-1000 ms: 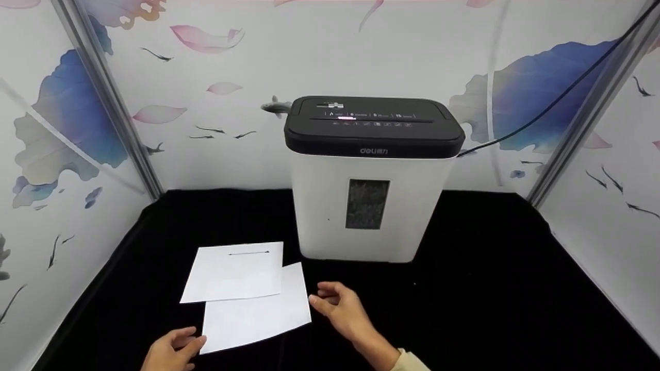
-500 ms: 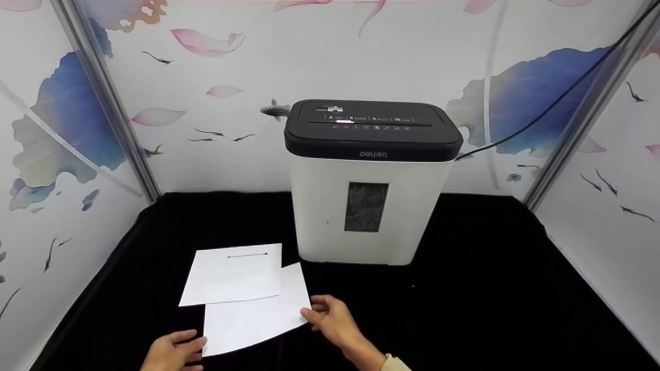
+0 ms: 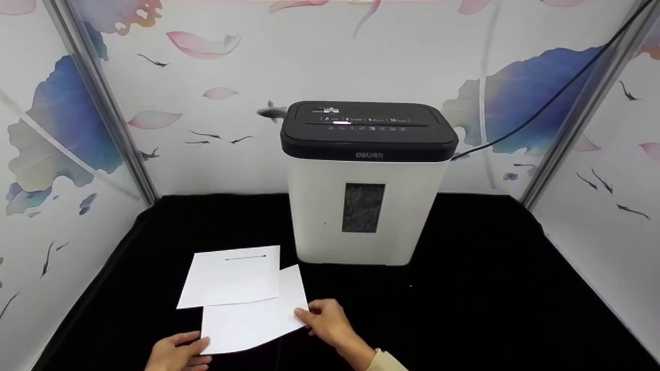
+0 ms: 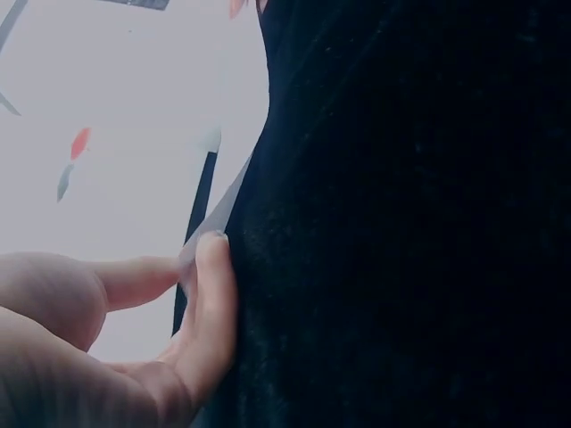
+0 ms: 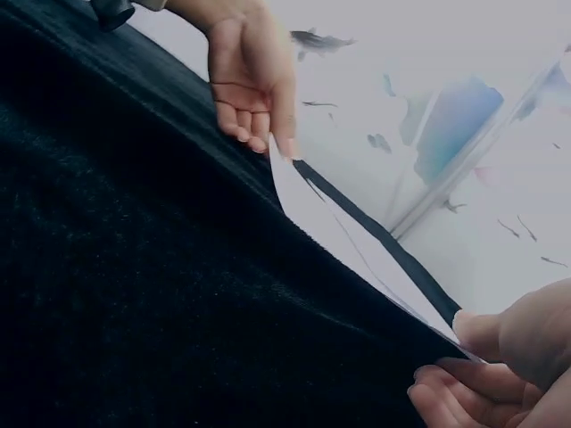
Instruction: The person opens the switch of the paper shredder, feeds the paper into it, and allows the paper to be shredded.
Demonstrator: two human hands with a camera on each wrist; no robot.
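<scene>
Two white sheets of paper lie overlapped in the head view. My left hand (image 3: 178,351) pinches the near left corner of the front sheet (image 3: 245,325) between thumb and fingers. At its near right corner, my right hand (image 3: 327,322) pinches the same sheet, thumb on top. The near edge bows up slightly off the cloth, as the right wrist view shows along the paper (image 5: 357,245). Over its far part lies the other sheet (image 3: 232,281), which has a thin dark line drawn on it; neither hand touches that one.
A white paper shredder (image 3: 314,206) with a black top (image 3: 368,141) stands behind the sheets, slightly to the right. Its black cord (image 3: 541,111) runs up to the right. Black cloth (image 3: 490,288) covers the table, and printed white panels (image 3: 386,51) enclose three sides.
My right hand has moved left and nearer, from beside the front sheet onto its near right corner, which it now pinches. The left hand has closed on the left corner.
</scene>
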